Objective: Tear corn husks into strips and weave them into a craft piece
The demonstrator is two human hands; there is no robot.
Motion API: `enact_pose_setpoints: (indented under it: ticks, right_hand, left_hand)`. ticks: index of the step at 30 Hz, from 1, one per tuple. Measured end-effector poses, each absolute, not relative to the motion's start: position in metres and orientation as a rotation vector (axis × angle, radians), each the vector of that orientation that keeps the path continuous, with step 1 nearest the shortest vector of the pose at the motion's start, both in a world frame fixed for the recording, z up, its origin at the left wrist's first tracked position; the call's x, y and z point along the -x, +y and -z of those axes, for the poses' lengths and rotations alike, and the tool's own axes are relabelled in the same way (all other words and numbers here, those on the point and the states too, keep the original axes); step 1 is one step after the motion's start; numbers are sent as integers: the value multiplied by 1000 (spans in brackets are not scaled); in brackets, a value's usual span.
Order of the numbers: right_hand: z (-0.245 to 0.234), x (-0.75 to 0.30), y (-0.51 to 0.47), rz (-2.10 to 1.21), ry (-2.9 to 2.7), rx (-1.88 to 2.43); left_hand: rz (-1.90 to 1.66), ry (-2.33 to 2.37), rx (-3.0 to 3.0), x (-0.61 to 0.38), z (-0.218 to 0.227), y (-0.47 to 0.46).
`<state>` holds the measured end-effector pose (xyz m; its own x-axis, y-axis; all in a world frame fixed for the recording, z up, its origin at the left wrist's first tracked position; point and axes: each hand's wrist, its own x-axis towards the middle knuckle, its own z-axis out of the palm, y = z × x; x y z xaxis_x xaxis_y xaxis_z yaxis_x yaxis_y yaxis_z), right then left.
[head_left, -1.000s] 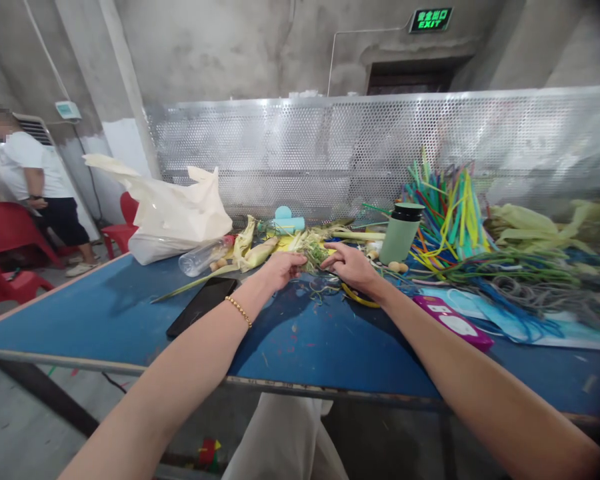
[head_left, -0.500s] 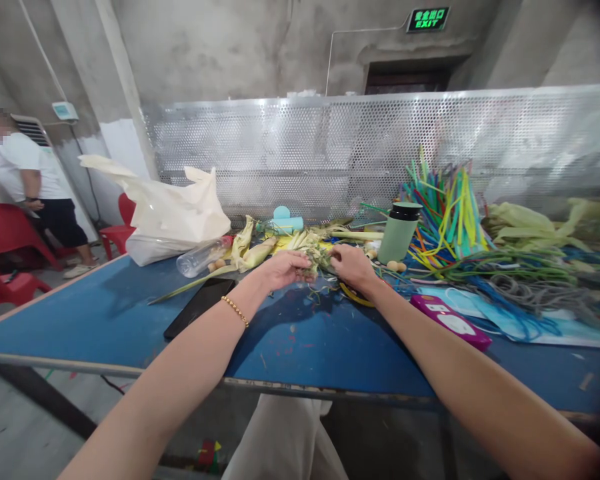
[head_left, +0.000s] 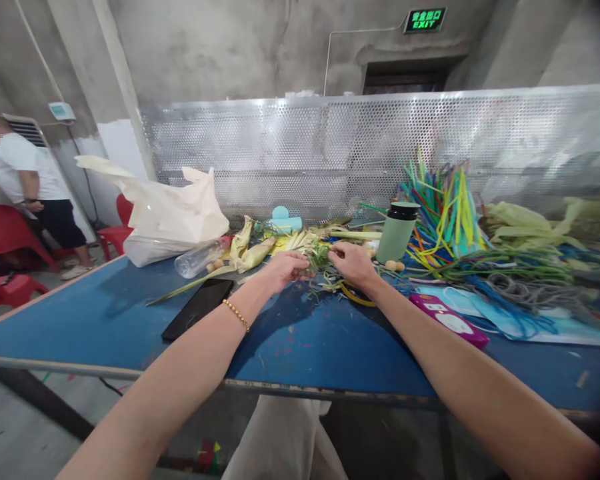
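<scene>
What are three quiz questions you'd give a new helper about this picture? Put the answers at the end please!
1. On which side does the person wear the gold bracelet?
A) left
B) right
C) both

2. True or false: the black phone lies on the blue table.

3. Fill in the colour: between the left hand and the right hand is a tangle of thin ____ strands.

Key: 1. A; 2. true; 3. green.
</scene>
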<state>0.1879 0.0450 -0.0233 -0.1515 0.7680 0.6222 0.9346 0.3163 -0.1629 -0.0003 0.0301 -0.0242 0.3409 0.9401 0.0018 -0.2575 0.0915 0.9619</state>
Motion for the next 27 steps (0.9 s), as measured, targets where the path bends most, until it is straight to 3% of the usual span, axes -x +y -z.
enact_pose_setpoints:
  ticks: [8,11,14,18,27]
  right_hand:
    - [10,-212,42,406,-1669,1988]
    - [2,-208,33,530,-1776,1777]
    - [-4,-199,24,261,-2124,1494]
    - [1,-199,22,-102,-2515,1505]
    - [16,-205,27,-129,-2693,1372]
  left_hand:
    - [-1187,925,-1107,1,26,35]
    - [-1247,999,-1100,3,27,39]
    - [-1279,1033,-1141,3,29,42]
    - [-1285,1052,-1184,3,30,43]
    - [-1268,1064,-1214,3,28,37]
